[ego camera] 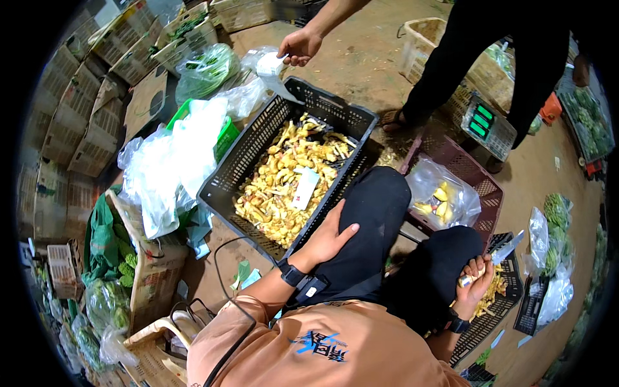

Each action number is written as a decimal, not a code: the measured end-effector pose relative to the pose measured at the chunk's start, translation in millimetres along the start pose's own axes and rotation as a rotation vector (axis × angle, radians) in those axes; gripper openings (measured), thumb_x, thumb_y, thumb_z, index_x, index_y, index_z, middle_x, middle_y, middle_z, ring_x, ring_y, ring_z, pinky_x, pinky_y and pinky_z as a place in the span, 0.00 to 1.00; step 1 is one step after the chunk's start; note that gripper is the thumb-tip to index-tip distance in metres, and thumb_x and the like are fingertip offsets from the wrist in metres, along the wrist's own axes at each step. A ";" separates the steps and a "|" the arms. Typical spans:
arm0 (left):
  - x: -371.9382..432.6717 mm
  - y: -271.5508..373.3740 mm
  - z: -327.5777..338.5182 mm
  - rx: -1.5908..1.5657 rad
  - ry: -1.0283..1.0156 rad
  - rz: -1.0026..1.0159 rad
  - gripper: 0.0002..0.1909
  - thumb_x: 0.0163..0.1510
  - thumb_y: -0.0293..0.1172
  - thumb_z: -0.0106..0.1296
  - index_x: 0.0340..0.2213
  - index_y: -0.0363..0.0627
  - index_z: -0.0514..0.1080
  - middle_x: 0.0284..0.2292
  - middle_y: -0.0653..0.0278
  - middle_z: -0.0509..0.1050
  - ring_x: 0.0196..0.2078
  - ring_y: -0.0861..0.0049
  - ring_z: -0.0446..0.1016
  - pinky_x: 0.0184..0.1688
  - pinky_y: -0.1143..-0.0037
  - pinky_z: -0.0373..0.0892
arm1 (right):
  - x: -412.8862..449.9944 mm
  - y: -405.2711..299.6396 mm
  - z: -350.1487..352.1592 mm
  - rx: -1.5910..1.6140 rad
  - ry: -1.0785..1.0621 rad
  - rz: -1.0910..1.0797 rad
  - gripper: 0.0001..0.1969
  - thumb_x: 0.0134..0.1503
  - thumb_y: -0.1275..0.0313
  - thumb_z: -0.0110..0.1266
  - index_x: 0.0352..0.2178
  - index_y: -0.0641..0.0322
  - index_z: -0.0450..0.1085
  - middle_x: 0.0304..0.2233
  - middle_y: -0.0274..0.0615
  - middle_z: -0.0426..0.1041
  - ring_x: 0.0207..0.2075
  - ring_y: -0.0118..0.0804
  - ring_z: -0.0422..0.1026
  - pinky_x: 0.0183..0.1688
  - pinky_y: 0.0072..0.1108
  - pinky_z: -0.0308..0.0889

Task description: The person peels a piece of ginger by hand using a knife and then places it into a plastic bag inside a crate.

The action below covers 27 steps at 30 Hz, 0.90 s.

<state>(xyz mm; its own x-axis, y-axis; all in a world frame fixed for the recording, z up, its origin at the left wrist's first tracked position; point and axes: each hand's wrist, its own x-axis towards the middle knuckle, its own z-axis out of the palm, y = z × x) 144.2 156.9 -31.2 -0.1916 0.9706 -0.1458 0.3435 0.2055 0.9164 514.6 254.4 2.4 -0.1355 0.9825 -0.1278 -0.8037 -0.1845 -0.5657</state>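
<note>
My left hand [329, 238] rests on my left thigh with its fingers apart and nothing in it. In my right hand [476, 283], by my right knee, is a knife [507, 245] with its blade pointing up and outward. A black plastic crate [227, 169] before me holds many pieces of yellow ginger-like root [271, 169], and a white paper slip [305, 187] lies on them. To the right, a maroon crate [493, 193] holds a clear plastic bag [466, 186] with a few yellow pieces. More yellow pieces lie in another black crate [508, 309] beyond my right hand.
Another person's hand [301, 47] holds a strip of white labels [270, 65] over the crate's far corner. That person stands by a digital scale [488, 126]. Plastic bags [169, 164] cover a green basket [227, 138] at left. Crates [145, 271] and bagged vegetables [208, 67] surround the area.
</note>
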 end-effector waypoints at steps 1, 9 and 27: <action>2.3 0.1 -0.2 -0.016 -0.014 -0.003 0.38 0.55 0.48 0.42 0.55 0.29 0.44 0.55 0.39 0.50 0.58 0.54 0.50 0.59 0.71 0.48 | 0.4 -2.5 -1.7 -0.014 -0.002 0.003 0.07 0.59 0.68 0.39 0.33 0.60 0.60 0.19 0.31 0.56 0.18 0.22 0.55 0.21 0.15 0.57; 13.4 -12.8 7.1 -0.010 0.084 0.102 0.31 0.56 0.43 0.41 0.52 0.31 0.50 0.51 0.43 0.56 0.54 0.52 0.56 0.56 0.68 0.53 | -1.4 -12.1 -6.7 0.006 -0.032 0.001 0.09 0.60 0.68 0.37 0.36 0.63 0.60 0.21 0.33 0.56 0.19 0.22 0.55 0.22 0.15 0.58; 32.2 -31.6 -5.6 -0.145 -0.084 0.123 0.23 0.57 0.39 0.38 0.50 0.36 0.56 0.49 0.49 0.59 0.53 0.59 0.57 0.56 0.71 0.53 | 6.7 -19.4 -5.2 -0.053 0.018 0.040 0.11 0.61 0.67 0.34 0.37 0.63 0.60 0.21 0.34 0.58 0.20 0.24 0.57 0.24 0.16 0.59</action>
<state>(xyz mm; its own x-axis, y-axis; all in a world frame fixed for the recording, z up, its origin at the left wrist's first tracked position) 122.0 181.0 -62.7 -0.0773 0.9955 -0.0542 0.2227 0.0702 0.9724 532.3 264.4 8.3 -0.1562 0.9738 -0.1654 -0.7663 -0.2251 -0.6018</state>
